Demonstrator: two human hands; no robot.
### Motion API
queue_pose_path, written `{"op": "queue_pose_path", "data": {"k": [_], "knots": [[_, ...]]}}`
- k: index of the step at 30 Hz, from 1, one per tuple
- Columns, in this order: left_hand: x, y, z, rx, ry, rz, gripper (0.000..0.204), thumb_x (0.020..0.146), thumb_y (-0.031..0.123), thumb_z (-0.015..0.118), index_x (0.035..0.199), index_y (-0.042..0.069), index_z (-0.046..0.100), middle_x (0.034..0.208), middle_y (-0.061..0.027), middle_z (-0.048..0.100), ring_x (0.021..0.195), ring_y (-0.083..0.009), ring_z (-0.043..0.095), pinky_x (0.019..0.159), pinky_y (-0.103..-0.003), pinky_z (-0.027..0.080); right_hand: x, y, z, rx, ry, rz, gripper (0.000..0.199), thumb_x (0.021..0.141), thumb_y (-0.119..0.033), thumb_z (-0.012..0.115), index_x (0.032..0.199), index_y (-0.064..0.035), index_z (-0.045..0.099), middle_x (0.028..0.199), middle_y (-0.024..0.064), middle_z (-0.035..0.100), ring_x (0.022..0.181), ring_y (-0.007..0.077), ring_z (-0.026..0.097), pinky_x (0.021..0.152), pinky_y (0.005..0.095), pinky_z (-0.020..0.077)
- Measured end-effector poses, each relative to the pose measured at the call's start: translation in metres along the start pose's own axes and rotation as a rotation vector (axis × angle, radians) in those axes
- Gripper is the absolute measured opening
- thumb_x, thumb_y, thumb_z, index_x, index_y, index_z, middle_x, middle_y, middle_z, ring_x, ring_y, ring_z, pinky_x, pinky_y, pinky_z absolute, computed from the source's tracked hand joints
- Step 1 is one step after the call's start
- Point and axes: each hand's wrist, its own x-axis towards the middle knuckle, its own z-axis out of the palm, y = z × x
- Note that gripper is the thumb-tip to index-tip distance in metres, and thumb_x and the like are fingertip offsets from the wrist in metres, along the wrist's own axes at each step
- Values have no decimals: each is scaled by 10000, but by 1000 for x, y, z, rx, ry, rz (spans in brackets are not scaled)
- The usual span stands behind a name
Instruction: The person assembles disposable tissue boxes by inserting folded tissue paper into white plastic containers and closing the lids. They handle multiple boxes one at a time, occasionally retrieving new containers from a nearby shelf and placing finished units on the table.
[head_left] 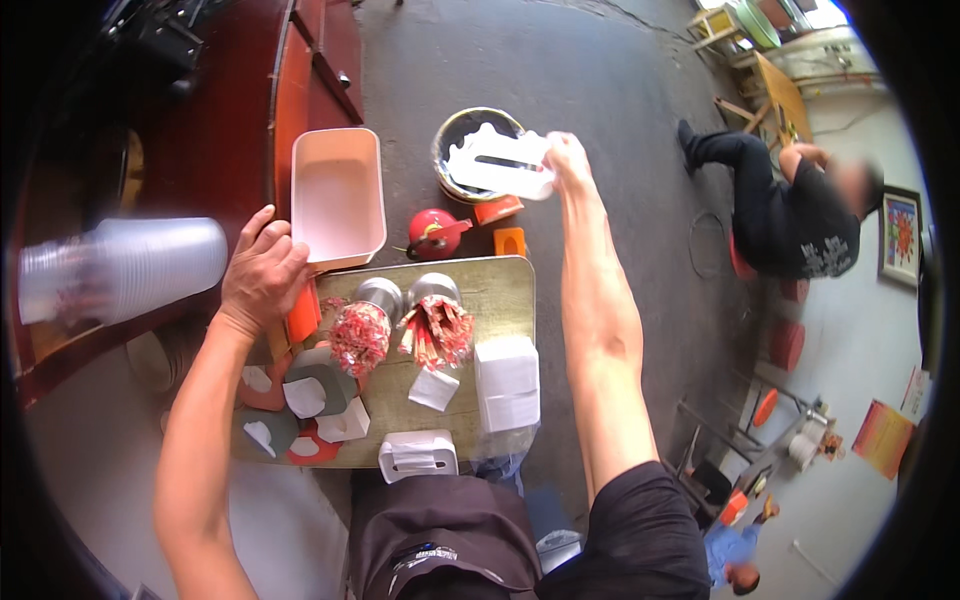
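Observation:
My left hand (265,268) is curled at the near left corner of an oblong pink plastic bin (338,262), fingers along its rim. That bin has no contents I can see. At the end of my outstretched right arm, my right hand (568,162) is closed on the edge of a white, flat, ragged-edged piece with a long dark slot (522,182). This white piece is over a round black trash bin (439,160) on the floor and hides much of its opening. Its exact kind cannot be made out.
A small table (507,290) holds two metal cups of red-and-white wrapped sticks (437,335), a stack of white napkins (508,385) and a white tissue box (418,440). Stacked clear cups (160,265) are at left. A red round object (437,232) stands beyond the table; a person (800,215) sits at right.

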Motion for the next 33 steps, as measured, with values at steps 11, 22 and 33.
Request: {"op": "queue_pose_path", "data": {"k": [11,22,33], "knots": [[4,-3,-3,59,31,16,191,777,125,711,932,60,621,858,-79,590,1046,-247,572,1167,-446,303,0,0,-9,161,-191,-129,341,736,113,479,1069,46,500,939,162,551,679,237,578,515,353,494],[-2,-3,4,101,113,81,141,842,162,687,902,44,639,830,-80,605,1002,-238,596,1141,-416,347,-116,116,-105,511,27,-217,461,852,133,439,1311,83,425,1212,214,567,976,283,646,644,347,556],[1,8,13,68,174,-10,185,894,217,654,964,47,673,866,-101,645,1013,-268,590,1097,-414,386,-301,231,-235,622,290,64,440,851,133,433,1266,-9,468,1166,157,572,935,256,614,631,346,547]]}}
